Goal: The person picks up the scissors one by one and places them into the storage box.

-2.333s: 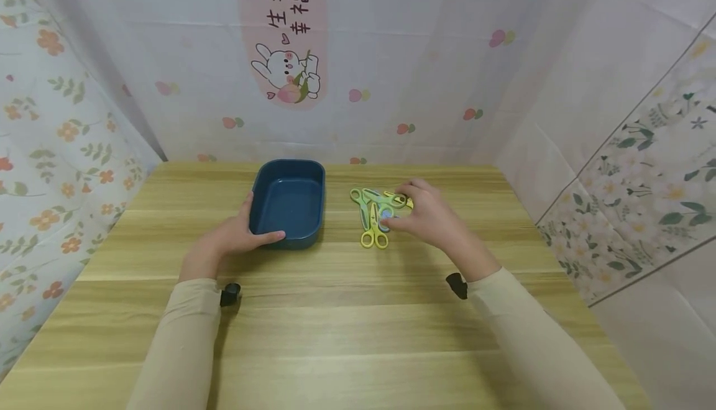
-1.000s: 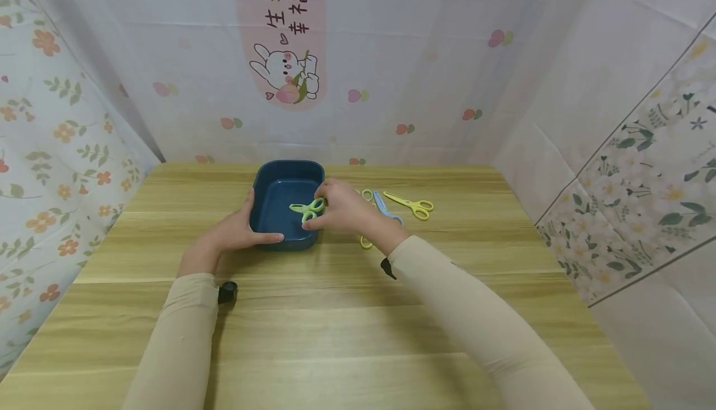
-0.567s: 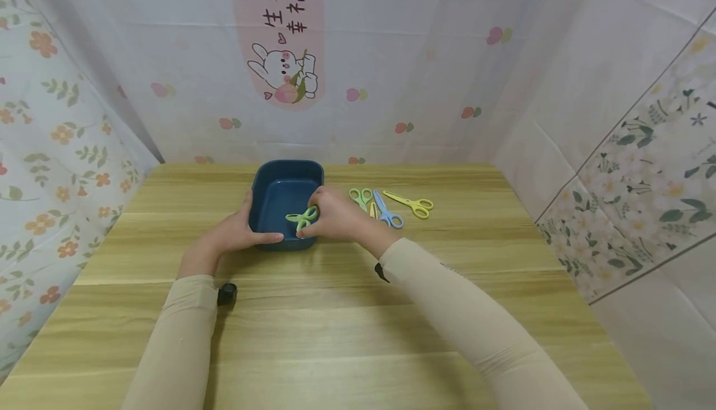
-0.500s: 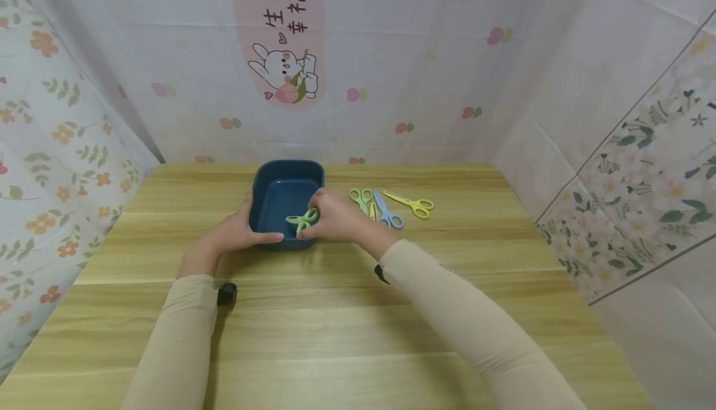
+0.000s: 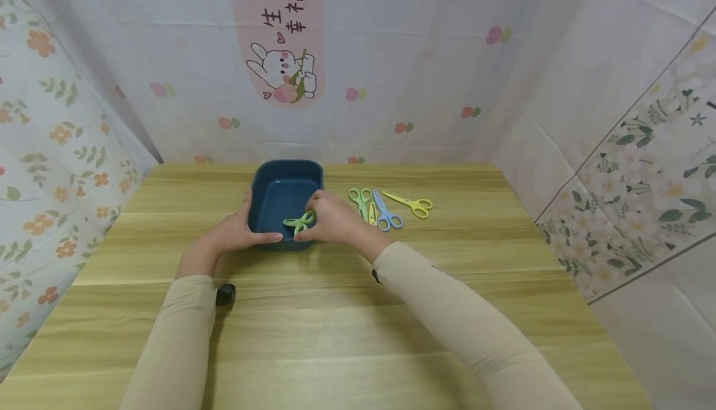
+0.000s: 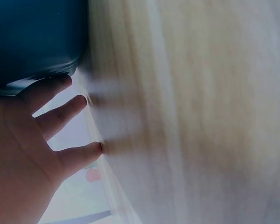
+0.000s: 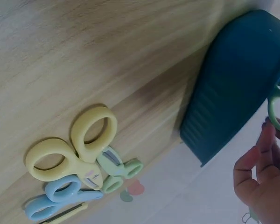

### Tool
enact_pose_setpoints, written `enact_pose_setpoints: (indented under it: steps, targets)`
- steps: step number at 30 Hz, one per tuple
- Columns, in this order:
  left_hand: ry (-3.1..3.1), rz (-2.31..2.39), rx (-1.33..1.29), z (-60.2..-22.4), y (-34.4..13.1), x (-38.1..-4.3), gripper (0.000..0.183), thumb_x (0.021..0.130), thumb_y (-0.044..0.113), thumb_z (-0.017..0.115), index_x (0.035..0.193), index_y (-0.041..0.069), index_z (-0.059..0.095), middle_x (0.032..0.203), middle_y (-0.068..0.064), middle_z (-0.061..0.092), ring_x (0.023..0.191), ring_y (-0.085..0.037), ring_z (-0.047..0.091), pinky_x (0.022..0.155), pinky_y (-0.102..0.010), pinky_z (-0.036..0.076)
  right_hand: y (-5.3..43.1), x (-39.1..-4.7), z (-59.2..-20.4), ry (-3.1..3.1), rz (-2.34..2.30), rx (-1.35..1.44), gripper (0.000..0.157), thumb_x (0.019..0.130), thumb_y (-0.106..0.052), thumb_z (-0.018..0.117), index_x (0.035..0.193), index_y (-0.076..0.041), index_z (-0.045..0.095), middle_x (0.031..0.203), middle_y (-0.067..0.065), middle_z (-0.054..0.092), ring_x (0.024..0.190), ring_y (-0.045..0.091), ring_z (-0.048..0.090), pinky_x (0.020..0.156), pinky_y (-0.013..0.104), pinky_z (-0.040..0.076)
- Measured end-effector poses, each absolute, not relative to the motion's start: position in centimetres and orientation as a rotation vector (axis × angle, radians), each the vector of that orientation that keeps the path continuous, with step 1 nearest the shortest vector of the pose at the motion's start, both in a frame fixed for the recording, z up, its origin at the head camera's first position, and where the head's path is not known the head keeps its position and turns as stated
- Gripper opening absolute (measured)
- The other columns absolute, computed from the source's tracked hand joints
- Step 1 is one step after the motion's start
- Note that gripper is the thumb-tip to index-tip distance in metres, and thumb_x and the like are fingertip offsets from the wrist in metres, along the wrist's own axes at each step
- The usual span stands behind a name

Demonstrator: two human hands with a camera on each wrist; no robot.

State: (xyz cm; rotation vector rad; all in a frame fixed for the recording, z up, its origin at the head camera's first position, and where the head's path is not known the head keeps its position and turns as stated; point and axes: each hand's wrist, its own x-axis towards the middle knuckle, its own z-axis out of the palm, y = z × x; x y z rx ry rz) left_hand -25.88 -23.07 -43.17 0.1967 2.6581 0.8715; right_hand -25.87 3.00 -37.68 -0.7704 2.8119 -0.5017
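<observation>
A dark blue rectangular bin [image 5: 282, 202] stands at the table's back left. My left hand [image 5: 232, 231] rests against its left side, thumb along the front rim. In the left wrist view that hand's fingers [image 6: 58, 119] are straight and spread, one touching the bin wall [image 6: 37, 37]. My right hand [image 5: 335, 218] pinches green scissors [image 5: 300, 220] by the handle, blades spread, inside the bin near its front right. The right wrist view shows a handle loop of these green scissors [image 7: 278, 109] by the fingertips. Part of the right hand is out of that view.
Right of the bin lie green scissors [image 5: 360, 199], blue scissors [image 5: 386, 214] and yellow scissors [image 5: 415, 204]. Another yellow pair [image 5: 373, 210] is partly hidden by my right forearm. The wooden table [image 5: 313, 335] ends at a patterned curtain [image 5: 403, 62].
My right hand went to the scissors pile, picked up the green scissors and carried them left into the bin, then lowered them slightly. My left hand has stayed at the bin.
</observation>
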Motion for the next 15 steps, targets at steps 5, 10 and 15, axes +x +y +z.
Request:
enact_pose_setpoints:
  steps: [5, 10, 15]
  targets:
    - [2.662, 0.853, 0.209, -43.19, -23.14, -25.87, 0.147, 0.085, 0.076, 0.073, 0.164, 0.009, -0.031, 0.170, -0.042, 0.014, 0.153, -0.061, 0.032, 0.122, -0.071, 0.035, 2.84, -25.81, -37.73, 2.832, -0.457, -0.741, 0.082, 0.090, -0.054, 0.082, 0.152, -0.007, 0.058, 0.156, 0.004, 0.050, 0.138, 0.023, 0.060, 0.113, 0.037, 0.054]
    - [2.662, 0.851, 0.214, -43.13, -23.13, -25.84, 0.147, 0.085, 0.076, 0.073, 0.164, 0.009, -0.030, 0.170, -0.042, 0.015, 0.154, -0.061, 0.032, 0.122, -0.072, 0.034, 3.01, -25.78, -37.59, 2.844, -0.461, -0.709, 0.086, 0.091, -0.055, 0.081, 0.157, -0.008, 0.052, 0.159, 0.004, 0.045, 0.137, 0.024, 0.061, 0.111, 0.039, 0.056]
    - [2.665, 0.858, 0.217, -43.03, -23.14, -25.84, 0.146, 0.085, 0.075, 0.074, 0.165, 0.007, -0.028, 0.171, -0.041, 0.013, 0.154, -0.061, 0.029, 0.123, -0.072, 0.033, 3.63, -26.02, -37.51, 2.834, -0.522, -0.714, 0.087, 0.091, -0.052, 0.082, 0.159, -0.008, 0.050, 0.157, 0.010, 0.047, 0.135, 0.027, 0.061, 0.111, 0.043, 0.056]
